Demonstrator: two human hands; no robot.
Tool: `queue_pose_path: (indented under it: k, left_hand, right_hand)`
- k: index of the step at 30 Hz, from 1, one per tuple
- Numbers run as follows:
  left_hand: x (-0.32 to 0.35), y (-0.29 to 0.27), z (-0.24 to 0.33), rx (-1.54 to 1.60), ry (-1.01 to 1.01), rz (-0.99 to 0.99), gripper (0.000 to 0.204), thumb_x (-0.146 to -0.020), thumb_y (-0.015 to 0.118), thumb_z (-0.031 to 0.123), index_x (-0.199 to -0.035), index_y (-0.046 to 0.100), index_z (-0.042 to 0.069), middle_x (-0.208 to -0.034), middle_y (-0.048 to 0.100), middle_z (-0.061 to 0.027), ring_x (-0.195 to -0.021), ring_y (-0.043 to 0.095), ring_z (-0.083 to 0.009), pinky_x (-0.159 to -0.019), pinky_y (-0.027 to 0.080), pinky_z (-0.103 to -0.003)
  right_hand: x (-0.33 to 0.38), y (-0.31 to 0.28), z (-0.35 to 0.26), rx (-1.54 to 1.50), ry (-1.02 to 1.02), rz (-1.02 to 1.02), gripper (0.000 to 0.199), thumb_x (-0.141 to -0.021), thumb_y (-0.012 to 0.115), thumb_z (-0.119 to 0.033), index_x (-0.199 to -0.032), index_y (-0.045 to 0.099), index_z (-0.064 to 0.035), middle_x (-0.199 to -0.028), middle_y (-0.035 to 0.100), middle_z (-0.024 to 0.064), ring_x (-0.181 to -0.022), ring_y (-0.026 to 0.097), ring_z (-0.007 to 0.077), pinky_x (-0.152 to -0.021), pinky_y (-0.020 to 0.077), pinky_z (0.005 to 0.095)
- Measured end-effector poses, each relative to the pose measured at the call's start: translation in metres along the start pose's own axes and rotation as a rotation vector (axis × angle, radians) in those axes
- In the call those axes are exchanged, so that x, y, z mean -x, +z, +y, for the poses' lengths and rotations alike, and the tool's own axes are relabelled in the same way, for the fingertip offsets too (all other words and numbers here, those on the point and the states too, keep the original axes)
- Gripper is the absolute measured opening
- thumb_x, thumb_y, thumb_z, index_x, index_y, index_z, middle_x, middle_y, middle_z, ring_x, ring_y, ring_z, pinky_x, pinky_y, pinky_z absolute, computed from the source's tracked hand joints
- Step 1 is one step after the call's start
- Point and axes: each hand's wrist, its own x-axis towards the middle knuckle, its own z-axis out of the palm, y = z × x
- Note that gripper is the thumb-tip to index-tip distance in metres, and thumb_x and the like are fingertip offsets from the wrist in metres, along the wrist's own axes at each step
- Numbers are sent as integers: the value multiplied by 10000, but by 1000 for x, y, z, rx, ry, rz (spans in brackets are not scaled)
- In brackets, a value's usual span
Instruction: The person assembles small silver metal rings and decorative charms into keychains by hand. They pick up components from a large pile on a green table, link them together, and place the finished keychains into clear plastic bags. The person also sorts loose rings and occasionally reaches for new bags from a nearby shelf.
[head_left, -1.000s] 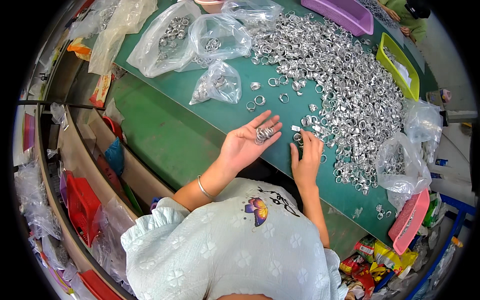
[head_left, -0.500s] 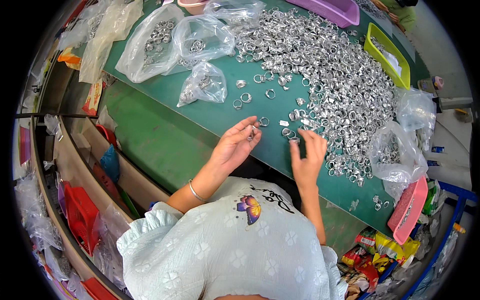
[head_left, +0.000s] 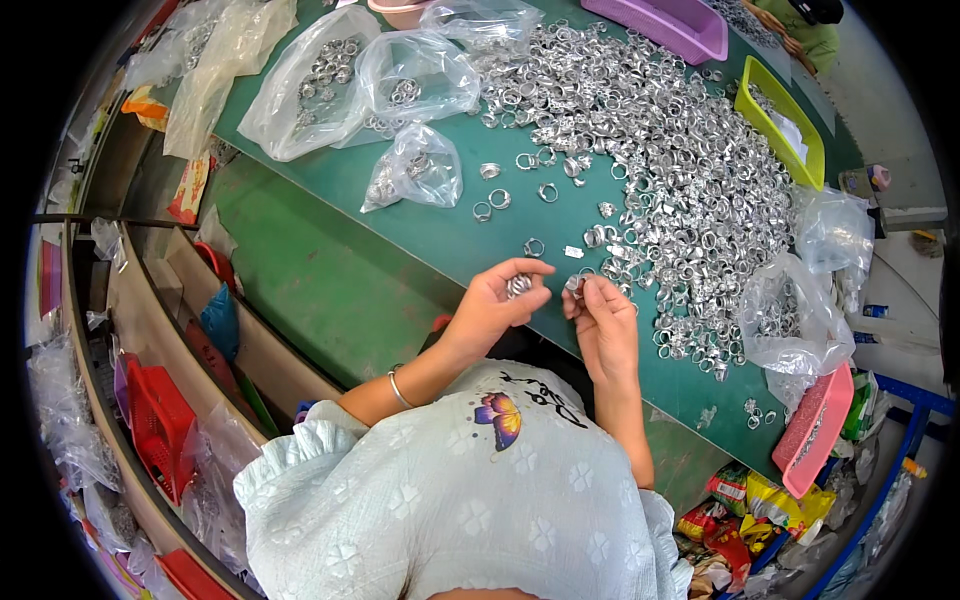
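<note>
Silver rings (head_left: 518, 286), cupped inside curled left fingers (head_left: 522, 266), seemingly against spilling, with another ring (head_left: 577, 284) pinched between right fingers (head_left: 598, 298) just beside, and a loose heap (head_left: 690, 180) beyond both on the counter (head_left: 525, 218).

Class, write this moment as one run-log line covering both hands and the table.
left hand: holds silver-coloured rings | right hand: pinches at least one ring | green table: large ring pile

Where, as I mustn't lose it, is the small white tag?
In the head view, the small white tag lies on the green table, right of centre, between a loose ring and the big ring pile, just beyond the right hand.
</note>
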Motion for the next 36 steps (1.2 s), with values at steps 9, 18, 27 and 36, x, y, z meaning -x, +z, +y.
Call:
queue_pose_path:
  k: [9, 18, 27, 36]
  left_hand:
    - [-1, 18, 3, -274, 206, -60, 268, -791, 635, -7, -1055, 591, -11, -811, 492, 6, -755, 473, -53, -672, 411, -195]
    - [4, 21, 7, -397, 256, -29, 263, -784, 629, -16, -1046, 598, -13, -841, 521, -1, -749, 456, -59, -667, 390, -201]
    - [4, 24, 7, -228, 162, 12, 207, -780, 637, -14, -985, 607, -14, -807, 533, 10, -702, 459, -49, -627, 388, -197]
    - [-12, 4, -20, -813, 383, 111, 189, -759, 645, -5, -944, 613, 22, -747, 545, -44, -645, 533, -106, -593, 439, -256]
  right_hand:
    - [3, -2, 3, -167, 110, -142, 201, -916, 513, -156, -969, 604, 15, -874, 617, 51, -752, 529, 103, -684, 414, 237]
    - [7, 0, 1, -43, 53, -135, 230, -921, 503, -160, -1000, 604, 31, -893, 617, 48, -774, 529, 99, -710, 421, 236]
    - [8, 0, 6, 227, -84, -30, 197, -895, 543, -118, -978, 621, 44, -851, 626, 47, -717, 523, 73, -658, 412, 208]
    - [16, -22, 7, 877, -326, 312, 155, -817, 593, 6, -970, 620, 10, -813, 607, 28, -672, 508, 48, -551, 380, 182]
